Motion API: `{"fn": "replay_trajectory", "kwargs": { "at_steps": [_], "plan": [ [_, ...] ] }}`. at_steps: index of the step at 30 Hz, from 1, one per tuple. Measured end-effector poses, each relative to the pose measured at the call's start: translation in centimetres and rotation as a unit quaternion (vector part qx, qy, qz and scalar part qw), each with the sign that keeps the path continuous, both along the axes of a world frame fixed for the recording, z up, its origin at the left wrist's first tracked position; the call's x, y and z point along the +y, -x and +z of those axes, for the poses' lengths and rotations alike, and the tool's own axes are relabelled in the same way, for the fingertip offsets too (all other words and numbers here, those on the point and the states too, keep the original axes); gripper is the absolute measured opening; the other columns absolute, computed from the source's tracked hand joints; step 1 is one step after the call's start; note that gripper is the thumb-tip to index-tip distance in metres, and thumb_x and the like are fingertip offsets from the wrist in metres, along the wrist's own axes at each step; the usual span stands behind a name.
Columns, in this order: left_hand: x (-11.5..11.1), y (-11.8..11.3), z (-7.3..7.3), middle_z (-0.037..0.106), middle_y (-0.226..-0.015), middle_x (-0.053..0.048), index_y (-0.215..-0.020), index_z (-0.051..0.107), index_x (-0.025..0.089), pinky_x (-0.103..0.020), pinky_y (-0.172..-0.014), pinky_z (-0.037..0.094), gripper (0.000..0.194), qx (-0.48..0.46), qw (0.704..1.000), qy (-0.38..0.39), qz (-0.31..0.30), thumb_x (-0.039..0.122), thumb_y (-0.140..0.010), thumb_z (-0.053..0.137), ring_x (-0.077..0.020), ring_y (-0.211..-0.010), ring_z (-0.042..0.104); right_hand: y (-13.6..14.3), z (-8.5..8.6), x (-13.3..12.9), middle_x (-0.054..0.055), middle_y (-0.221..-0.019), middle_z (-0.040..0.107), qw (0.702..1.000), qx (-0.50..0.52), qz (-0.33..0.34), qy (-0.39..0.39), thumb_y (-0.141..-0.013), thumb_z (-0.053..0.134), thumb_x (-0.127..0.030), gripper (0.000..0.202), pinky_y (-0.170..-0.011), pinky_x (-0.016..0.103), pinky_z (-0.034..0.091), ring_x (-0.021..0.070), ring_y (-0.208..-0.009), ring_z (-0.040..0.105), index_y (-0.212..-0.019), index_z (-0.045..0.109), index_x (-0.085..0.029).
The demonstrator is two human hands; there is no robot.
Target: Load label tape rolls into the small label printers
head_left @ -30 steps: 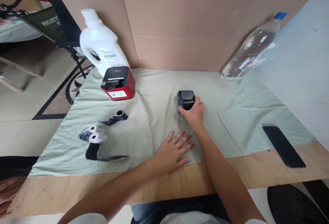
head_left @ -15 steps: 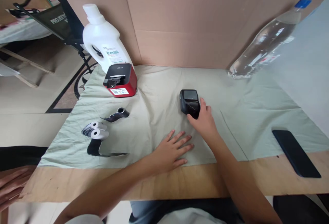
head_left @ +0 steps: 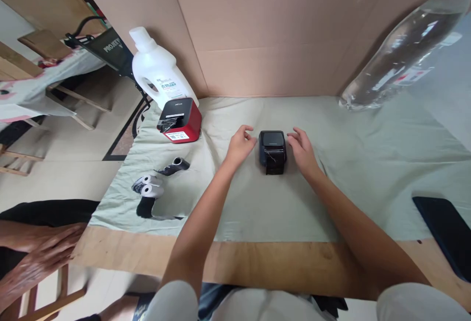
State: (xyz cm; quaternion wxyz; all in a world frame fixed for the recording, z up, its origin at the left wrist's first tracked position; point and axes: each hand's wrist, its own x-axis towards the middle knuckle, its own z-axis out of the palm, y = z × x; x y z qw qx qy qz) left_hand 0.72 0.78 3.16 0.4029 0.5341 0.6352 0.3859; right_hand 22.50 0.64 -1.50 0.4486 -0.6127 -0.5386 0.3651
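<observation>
A small black device, resembling a portable label printer [head_left: 273,139], stands in the middle of the cloth with a glossy black strip hanging from its front. To its left is my left hand [head_left: 240,145], fingers loosely bent and apart, holding nothing. My right hand [head_left: 302,150] is close to its right side, also open, with the fingers partly stretched. A narrow gap seems to separate each hand from the device. Further left, a red and black printer [head_left: 188,119] with a white label carries a similar black strip at its front.
Black and white paper rolls [head_left: 152,189] and a curled black roll [head_left: 177,165] lie at left. A white detergent bottle [head_left: 157,68] leans against the cardboard wall [head_left: 272,26]. A clear water bottle [head_left: 401,51] leans at right, near a dark phone [head_left: 445,232]. Another person's hands [head_left: 47,257] rest at far left.
My left hand has lifted from the cloth and moved up beside the device. My right hand has let go of the device, which now stands straighter. The view has shifted left.
</observation>
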Motion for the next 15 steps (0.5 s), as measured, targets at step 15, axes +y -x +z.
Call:
{"fn": "replay_trajectory", "kwargs": {
  "at_steps": [15],
  "plan": [
    [4.3, 1.5, -1.4, 0.07, -0.083, -0.004, -0.08, 0.062, 0.016, -0.019, -0.042, 0.028, 0.007, -0.052, 0.949, 0.238, -0.2, 0.02, -0.079, 0.068, -0.0058, -0.054, 0.053, 1.7, -2.2, 0.0, 0.011, -0.163, 0.053, 0.989, 0.139, 0.046, -0.026, -0.091, 0.057, -0.076, 0.079, -0.133, 0.051, 0.029, 0.0299, -0.157, 0.042, -0.153, 0.055, -0.026]
  ]
}}
